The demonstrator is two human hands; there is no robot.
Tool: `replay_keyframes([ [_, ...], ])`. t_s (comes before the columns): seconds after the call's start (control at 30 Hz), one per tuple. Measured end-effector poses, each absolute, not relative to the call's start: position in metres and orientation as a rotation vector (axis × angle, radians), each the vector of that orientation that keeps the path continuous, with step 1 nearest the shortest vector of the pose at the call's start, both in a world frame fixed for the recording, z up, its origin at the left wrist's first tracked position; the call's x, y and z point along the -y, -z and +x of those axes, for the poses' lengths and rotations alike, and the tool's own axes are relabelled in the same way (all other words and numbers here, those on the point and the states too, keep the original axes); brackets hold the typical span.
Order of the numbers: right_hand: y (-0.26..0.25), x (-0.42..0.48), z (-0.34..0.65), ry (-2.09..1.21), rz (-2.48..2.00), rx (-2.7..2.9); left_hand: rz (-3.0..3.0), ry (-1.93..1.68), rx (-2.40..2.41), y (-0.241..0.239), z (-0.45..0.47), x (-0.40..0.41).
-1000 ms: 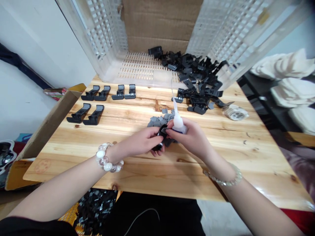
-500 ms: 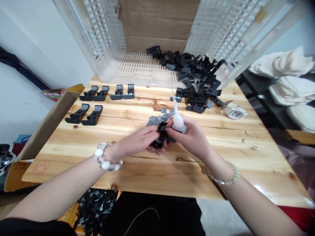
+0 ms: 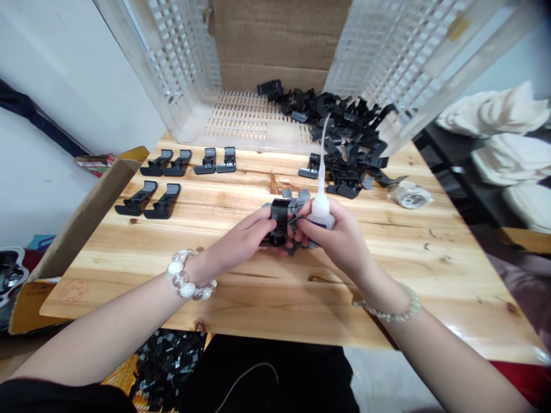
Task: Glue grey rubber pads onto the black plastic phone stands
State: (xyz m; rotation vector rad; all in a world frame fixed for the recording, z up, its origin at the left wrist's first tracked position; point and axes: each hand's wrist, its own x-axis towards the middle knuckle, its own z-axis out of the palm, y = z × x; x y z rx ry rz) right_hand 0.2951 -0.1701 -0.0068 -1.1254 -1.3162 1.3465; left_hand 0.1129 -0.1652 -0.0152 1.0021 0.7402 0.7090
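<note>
My left hand (image 3: 247, 235) is closed on a black plastic clip-like part (image 3: 279, 218), held upright over the middle of the table. Close beside it, my right hand (image 3: 342, 229) grips a small clear glue bottle (image 3: 321, 212) with a long thin nozzle pointing up. The right fingertips also pinch near a small grey piece, though I cannot make out its edges. Beneath and behind both hands lies a pile of small grey pads (image 3: 297, 201), partly hidden by the fingers.
Several black parts (image 3: 162, 201) stand in rows on the left of the wooden table (image 3: 241, 298). A white crate (image 3: 189, 129) on its side holds a heap of black parts (image 3: 344, 126) spilling out. A tape roll (image 3: 410, 195) lies at right; a bin of small black pieces (image 3: 172, 361) sits below.
The black part has turned upright in my left hand. My right hand with the glue bottle has shifted slightly right, away from the part, and the nozzle now leans right.
</note>
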Motion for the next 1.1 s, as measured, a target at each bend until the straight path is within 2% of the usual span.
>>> replay_keyframes([
  [0.67, 0.0095, 0.1695, 0.2936, -1.447, -1.168, 1.356, 0.946, -0.729, -0.632, 0.0154, 0.1154, 0.1689],
  [0.97, 0.0134, 0.1718, 0.2892, -1.281, -1.26, 1.434, 1.076, -0.753, -0.699, 0.0214, 0.1175, 0.1709],
  [1.1, 0.0132, 0.1669, 0.2923, -1.4, -1.202, 1.259, 1.036, -0.788, -0.742, 0.0191, 0.1172, 0.1692],
])
